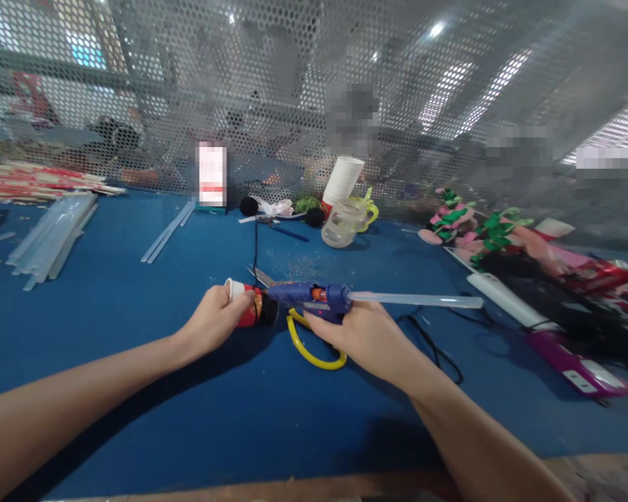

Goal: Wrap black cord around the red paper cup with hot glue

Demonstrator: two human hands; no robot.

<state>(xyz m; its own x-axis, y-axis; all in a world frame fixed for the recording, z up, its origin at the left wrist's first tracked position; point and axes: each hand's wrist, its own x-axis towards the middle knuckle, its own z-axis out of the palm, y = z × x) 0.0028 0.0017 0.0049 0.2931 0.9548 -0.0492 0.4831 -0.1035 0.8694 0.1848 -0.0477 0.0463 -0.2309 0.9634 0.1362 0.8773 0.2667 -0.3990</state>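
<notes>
My left hand (214, 321) is closed round a red and white paper cup (248, 317) lying on its side. Black yarn (268, 311) is wrapped about one end of the cup, and a strand runs back toward a black yarn ball (248, 206). In my right hand (369, 335) is a blue hot glue gun (314, 296), its nozzle pointing left at the cup. A long clear glue stick (419, 300) juts from the gun's rear. Yellow-handled scissors (317, 360) lie beneath the gun, partly hidden by it.
Bundled glue sticks (57, 233) lie at left. Toward the back stand a lit phone (212, 174), stacked paper cups (344, 178) and a clear jar (340, 226). At right are artificial flowers (495, 233) and a purple-white power strip (576, 366) with cords. A perforated metal screen (272, 84) rises behind.
</notes>
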